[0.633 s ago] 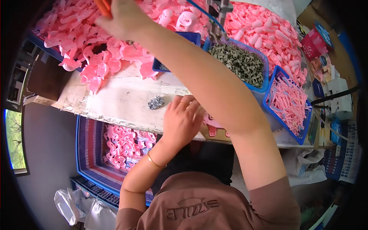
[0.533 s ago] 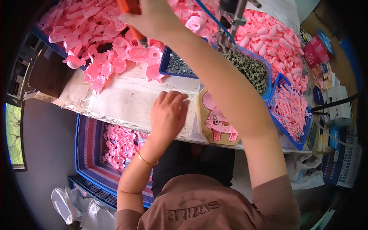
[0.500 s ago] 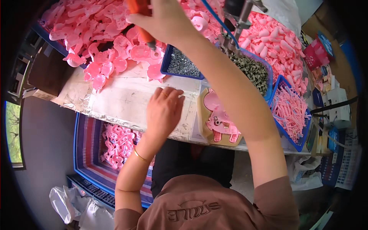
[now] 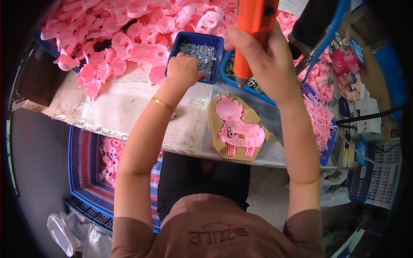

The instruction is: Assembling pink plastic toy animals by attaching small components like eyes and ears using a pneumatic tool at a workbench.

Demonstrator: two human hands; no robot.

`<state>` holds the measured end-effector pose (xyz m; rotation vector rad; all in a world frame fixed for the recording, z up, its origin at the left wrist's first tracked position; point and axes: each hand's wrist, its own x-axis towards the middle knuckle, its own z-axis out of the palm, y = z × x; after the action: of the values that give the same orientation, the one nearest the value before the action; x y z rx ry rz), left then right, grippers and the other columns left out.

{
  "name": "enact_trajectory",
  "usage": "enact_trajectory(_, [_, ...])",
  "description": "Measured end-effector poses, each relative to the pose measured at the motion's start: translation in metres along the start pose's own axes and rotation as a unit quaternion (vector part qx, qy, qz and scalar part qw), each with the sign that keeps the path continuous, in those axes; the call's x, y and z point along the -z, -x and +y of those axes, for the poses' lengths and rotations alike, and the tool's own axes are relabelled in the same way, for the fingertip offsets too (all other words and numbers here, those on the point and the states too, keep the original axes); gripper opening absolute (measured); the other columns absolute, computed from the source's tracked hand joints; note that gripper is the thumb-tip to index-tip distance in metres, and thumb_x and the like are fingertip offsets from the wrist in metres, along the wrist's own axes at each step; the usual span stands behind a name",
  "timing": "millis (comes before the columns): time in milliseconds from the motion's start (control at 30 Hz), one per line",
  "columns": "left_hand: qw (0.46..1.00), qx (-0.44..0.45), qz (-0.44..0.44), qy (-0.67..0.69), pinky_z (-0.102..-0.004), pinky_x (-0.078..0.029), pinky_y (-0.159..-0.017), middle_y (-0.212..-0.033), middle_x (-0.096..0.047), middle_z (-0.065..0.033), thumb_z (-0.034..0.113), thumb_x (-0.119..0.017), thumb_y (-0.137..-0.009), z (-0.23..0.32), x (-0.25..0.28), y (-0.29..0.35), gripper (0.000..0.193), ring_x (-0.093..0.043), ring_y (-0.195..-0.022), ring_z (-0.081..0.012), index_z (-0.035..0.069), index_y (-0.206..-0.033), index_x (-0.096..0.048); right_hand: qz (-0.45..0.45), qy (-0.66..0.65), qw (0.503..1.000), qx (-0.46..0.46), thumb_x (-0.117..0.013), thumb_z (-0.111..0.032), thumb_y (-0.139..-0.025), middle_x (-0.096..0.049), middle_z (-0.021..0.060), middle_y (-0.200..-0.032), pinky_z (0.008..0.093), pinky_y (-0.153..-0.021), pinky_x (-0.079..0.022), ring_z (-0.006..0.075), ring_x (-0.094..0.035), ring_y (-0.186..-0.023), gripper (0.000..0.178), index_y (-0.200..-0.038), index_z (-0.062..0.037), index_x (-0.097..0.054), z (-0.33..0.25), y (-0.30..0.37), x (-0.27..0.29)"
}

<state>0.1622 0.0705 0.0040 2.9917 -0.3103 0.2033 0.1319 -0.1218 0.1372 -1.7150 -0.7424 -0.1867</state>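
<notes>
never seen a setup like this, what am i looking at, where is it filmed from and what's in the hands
There is no robot here, just a person's two bare hands. A wide fisheye camera on the person's head looks down, so straight edges bend. The right hand grips an orange tool with its tip pointing down. The left hand is at a blue tray of small metal pieces; whether it holds one is hidden. On the worktable, a pink part sits in a tan block, with a pile of pink parts behind.
</notes>
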Motion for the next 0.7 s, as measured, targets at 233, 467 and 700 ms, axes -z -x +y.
enact_trajectory(233, [0.999,-0.029,-0.020,-0.037,-0.0412,-0.053,-0.085,-0.092,-0.074,-0.0092,0.034,-0.079,-0.077,-0.010,-0.008,-0.013,0.025,-0.067,-0.102,-0.0275,0.012,-0.086,-0.075,-0.038,-0.036,0.998,-0.038,-0.063,-0.025,-0.097,-0.067,0.0095,-0.104,0.0308,-0.073,-0.054,0.0164,-0.068,-0.084,0.033,-0.119,-0.0012,-0.057,-0.001,0.013,0.006])
enact_trajectory(467, [0.997,-0.037,0.067,-0.005,-0.0408,-0.054,-0.075,-0.079,-0.070,-0.0083,0.032,-0.071,-0.085,-0.008,0.001,0.002,0.021,-0.068,-0.092,-0.0268,0.011,-0.083,-0.070,-0.114,-0.047,0.991,-0.046,-0.060,-0.022,-0.097,-0.067,0.0117,-0.107,0.0336,-0.080,-0.056,0.0216,-0.070,-0.091,0.035,-0.122,0.0018,-0.056,0.000,0.006,0.015])
enact_trajectory(700, [0.959,-0.182,0.207,0.062,-0.0358,-0.052,-0.066,-0.076,-0.061,-0.0050,0.028,-0.068,-0.088,0.015,0.011,0.041,0.020,-0.062,-0.082,-0.0228,0.010,-0.085,-0.061,-0.097,-0.083,0.987,-0.093,-0.065,-0.026,-0.093,-0.066,0.0089,-0.095,0.0316,-0.079,-0.053,0.0180,-0.066,-0.087,0.040,-0.121,0.0018,-0.055,-0.004,0.015,0.010])
